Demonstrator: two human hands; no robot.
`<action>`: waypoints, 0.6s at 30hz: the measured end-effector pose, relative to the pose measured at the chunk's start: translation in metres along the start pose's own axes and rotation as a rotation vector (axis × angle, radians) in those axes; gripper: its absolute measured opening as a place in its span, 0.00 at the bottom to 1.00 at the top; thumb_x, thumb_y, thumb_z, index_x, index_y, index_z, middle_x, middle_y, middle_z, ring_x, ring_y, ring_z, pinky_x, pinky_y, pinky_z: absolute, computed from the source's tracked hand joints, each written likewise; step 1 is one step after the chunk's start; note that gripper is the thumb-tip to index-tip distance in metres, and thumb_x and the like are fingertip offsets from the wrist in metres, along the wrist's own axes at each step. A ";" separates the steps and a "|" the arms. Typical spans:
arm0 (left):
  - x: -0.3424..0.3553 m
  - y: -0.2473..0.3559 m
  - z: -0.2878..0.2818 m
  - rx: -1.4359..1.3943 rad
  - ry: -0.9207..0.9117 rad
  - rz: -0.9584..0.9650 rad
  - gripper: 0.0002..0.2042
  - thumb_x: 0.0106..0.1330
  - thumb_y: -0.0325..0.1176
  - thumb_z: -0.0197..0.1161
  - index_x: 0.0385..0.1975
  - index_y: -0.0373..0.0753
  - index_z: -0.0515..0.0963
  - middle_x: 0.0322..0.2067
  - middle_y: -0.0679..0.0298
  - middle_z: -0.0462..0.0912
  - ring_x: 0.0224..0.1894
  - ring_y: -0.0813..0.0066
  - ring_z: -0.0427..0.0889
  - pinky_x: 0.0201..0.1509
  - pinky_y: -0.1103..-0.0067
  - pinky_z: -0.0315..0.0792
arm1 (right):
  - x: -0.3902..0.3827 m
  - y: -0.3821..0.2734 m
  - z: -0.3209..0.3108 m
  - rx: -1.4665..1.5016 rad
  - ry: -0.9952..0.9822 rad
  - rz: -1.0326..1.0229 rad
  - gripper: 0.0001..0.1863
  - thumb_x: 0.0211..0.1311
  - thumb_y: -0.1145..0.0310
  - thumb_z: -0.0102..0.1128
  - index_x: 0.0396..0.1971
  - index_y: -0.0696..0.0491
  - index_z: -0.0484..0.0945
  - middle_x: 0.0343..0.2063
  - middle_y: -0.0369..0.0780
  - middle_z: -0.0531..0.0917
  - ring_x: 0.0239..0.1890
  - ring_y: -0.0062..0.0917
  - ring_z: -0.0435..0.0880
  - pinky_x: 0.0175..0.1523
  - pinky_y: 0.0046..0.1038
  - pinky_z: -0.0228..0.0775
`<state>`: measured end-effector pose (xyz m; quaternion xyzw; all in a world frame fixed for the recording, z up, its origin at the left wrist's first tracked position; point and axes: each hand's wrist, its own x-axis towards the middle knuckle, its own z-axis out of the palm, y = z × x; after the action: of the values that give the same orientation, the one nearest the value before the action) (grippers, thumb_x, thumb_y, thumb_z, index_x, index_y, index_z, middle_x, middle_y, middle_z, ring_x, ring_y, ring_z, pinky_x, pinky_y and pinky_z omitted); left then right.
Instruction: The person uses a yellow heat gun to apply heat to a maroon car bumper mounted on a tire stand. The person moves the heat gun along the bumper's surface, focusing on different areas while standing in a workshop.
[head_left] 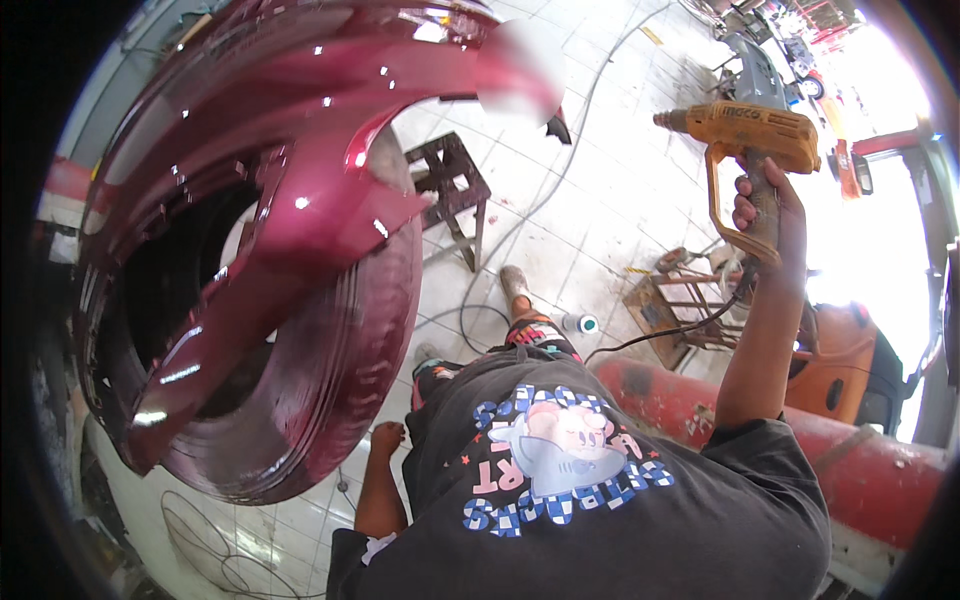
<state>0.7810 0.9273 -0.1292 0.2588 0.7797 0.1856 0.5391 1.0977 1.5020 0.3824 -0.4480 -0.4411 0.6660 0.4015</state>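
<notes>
My right hand (775, 205) is raised at the right and wrapped round the handle of a yellow heat gun (760, 130), whose metal nozzle points left. The gun's cord hangs from the base of the handle. My left hand (388, 437) hangs low at my side with curled fingers, and nothing shows in it. Close by on the left, a glossy maroon car bumper (300, 225) rests over a tyre (375, 360). A pale blur covers the bumper's far right end.
A dark metal stool (455, 180) stands behind the bumper. Cables (560, 180) run over the white tiled floor (600, 230). Near my feet lies a small can (580, 323). Along my right are a red cylinder (650, 395), a wooden box (655, 315) and an orange body part (840, 365).
</notes>
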 end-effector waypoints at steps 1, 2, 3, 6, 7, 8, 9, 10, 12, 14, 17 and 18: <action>0.003 -0.012 0.013 -0.331 0.047 -0.258 0.16 0.65 0.39 0.58 0.33 0.29 0.84 0.28 0.55 0.87 0.29 0.67 0.87 0.35 0.71 0.79 | 0.022 0.002 -0.006 0.005 0.003 -0.003 0.26 0.73 0.56 0.52 0.59 0.62 0.68 0.25 0.37 0.77 0.18 0.18 0.75 0.20 0.20 0.72; 0.009 0.013 0.016 -0.287 0.070 -0.256 0.16 0.65 0.39 0.59 0.34 0.30 0.84 0.28 0.56 0.87 0.28 0.68 0.86 0.35 0.71 0.79 | 0.031 0.000 -0.014 0.027 -0.039 -0.023 0.26 0.73 0.56 0.52 0.59 0.63 0.68 0.25 0.37 0.77 0.18 0.18 0.75 0.20 0.20 0.72; 0.008 0.034 0.017 -0.184 0.078 -0.186 0.15 0.64 0.39 0.60 0.33 0.31 0.84 0.29 0.55 0.87 0.30 0.65 0.87 0.36 0.70 0.79 | 0.041 -0.005 -0.021 0.053 -0.089 -0.036 0.26 0.73 0.56 0.52 0.59 0.63 0.68 0.25 0.37 0.77 0.17 0.18 0.74 0.20 0.19 0.72; 0.011 0.098 0.033 0.144 0.066 0.013 0.12 0.60 0.39 0.64 0.32 0.35 0.83 0.34 0.52 0.86 0.35 0.58 0.87 0.41 0.64 0.80 | 0.073 -0.018 -0.039 0.251 -0.403 -0.056 0.31 0.75 0.57 0.46 0.63 0.68 0.59 0.27 0.41 0.74 0.15 0.20 0.73 0.20 0.21 0.73; 0.016 0.100 0.044 0.353 0.023 0.082 0.11 0.59 0.38 0.65 0.33 0.36 0.82 0.38 0.48 0.85 0.41 0.48 0.84 0.46 0.60 0.79 | 0.092 -0.020 -0.046 0.377 -0.560 -0.037 0.32 0.75 0.57 0.44 0.64 0.69 0.56 0.27 0.41 0.73 0.15 0.20 0.73 0.20 0.21 0.74; 0.022 0.093 0.060 0.378 0.086 0.085 0.12 0.58 0.37 0.65 0.35 0.35 0.81 0.38 0.45 0.84 0.44 0.43 0.83 0.49 0.58 0.77 | 0.112 -0.020 -0.055 0.514 -0.715 -0.016 0.33 0.75 0.58 0.43 0.65 0.71 0.54 0.27 0.42 0.73 0.15 0.21 0.73 0.20 0.22 0.74; 0.032 0.128 0.064 0.340 0.120 0.088 0.12 0.57 0.37 0.65 0.36 0.35 0.81 0.38 0.44 0.84 0.45 0.42 0.82 0.49 0.58 0.77 | 0.124 -0.020 -0.060 0.596 -0.807 -0.029 0.34 0.76 0.59 0.41 0.67 0.73 0.48 0.28 0.44 0.71 0.15 0.22 0.72 0.20 0.24 0.75; 0.041 0.162 0.068 0.301 0.154 0.090 0.13 0.57 0.37 0.65 0.36 0.35 0.81 0.38 0.42 0.83 0.46 0.41 0.82 0.49 0.58 0.76 | 0.137 -0.020 -0.064 0.625 -0.840 -0.026 0.34 0.75 0.59 0.41 0.67 0.72 0.49 0.28 0.43 0.72 0.15 0.21 0.73 0.20 0.24 0.75; 0.045 0.183 0.061 0.356 0.168 0.006 0.14 0.57 0.39 0.66 0.35 0.34 0.81 0.37 0.42 0.84 0.45 0.41 0.82 0.48 0.59 0.76 | 0.169 -0.016 -0.074 0.637 -0.799 0.007 0.32 0.75 0.57 0.43 0.65 0.69 0.56 0.28 0.41 0.74 0.16 0.21 0.74 0.21 0.23 0.75; 0.046 0.199 0.064 0.381 0.160 -0.069 0.15 0.58 0.40 0.66 0.36 0.33 0.81 0.36 0.42 0.84 0.45 0.42 0.83 0.46 0.59 0.76 | 0.198 -0.010 -0.084 0.468 -0.564 0.095 0.32 0.75 0.55 0.45 0.65 0.67 0.57 0.27 0.40 0.73 0.15 0.20 0.74 0.19 0.23 0.74; 0.044 0.220 0.076 0.203 0.161 -0.176 0.17 0.59 0.40 0.64 0.43 0.35 0.82 0.39 0.45 0.85 0.43 0.47 0.85 0.45 0.62 0.77 | 0.229 0.008 -0.097 0.194 -0.201 0.260 0.24 0.71 0.56 0.54 0.53 0.61 0.72 0.25 0.37 0.77 0.16 0.19 0.75 0.19 0.21 0.72; 0.047 0.232 0.084 0.138 0.140 -0.264 0.18 0.61 0.40 0.62 0.46 0.37 0.83 0.41 0.46 0.86 0.45 0.48 0.85 0.47 0.63 0.77 | 0.234 0.015 -0.099 0.091 -0.087 0.290 0.22 0.70 0.56 0.55 0.51 0.61 0.73 0.24 0.37 0.77 0.16 0.19 0.76 0.19 0.21 0.72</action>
<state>0.8933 1.1416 -0.0613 0.1767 0.8535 0.0767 0.4842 1.1250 1.7375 0.2910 -0.4593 -0.3583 0.7548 0.3017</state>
